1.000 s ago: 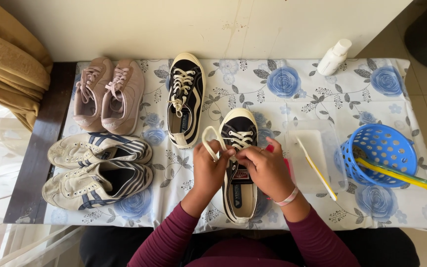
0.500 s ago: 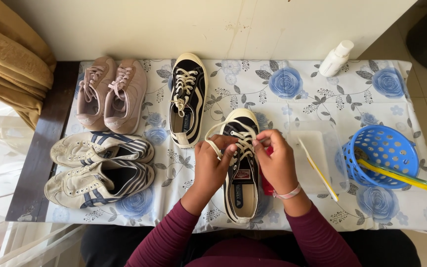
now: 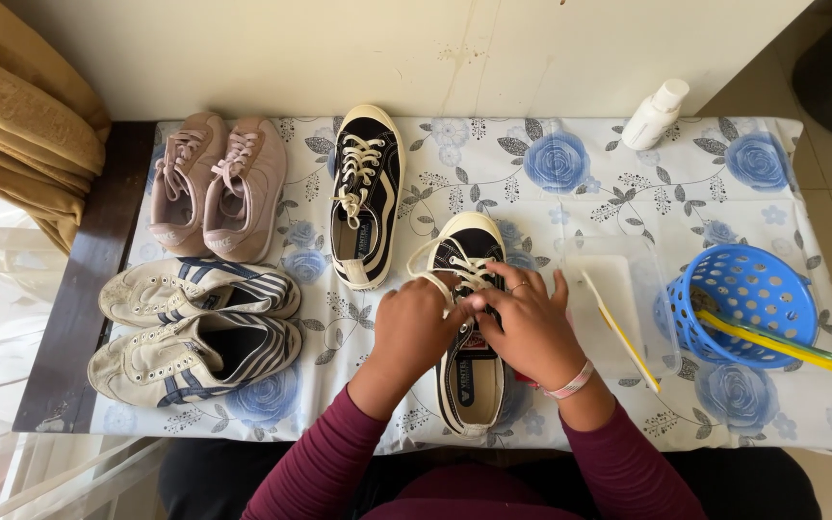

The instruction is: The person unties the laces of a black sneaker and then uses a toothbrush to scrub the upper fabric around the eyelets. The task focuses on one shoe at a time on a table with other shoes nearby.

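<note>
Over the black sneaker [image 3: 469,337], left hand [image 3: 414,332] and right hand [image 3: 530,327] pinching its cream laces [image 3: 435,262].

black sneaker [image 3: 469,385] midsection hidden beneath hands, lace knot unseen

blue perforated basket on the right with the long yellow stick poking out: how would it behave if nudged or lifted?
The blue basket looks like thin plastic full of holes, so probably light and easy to slide on the flowered cloth. The yellow stick overhangs its rim, so it may tip or swing out.
</note>
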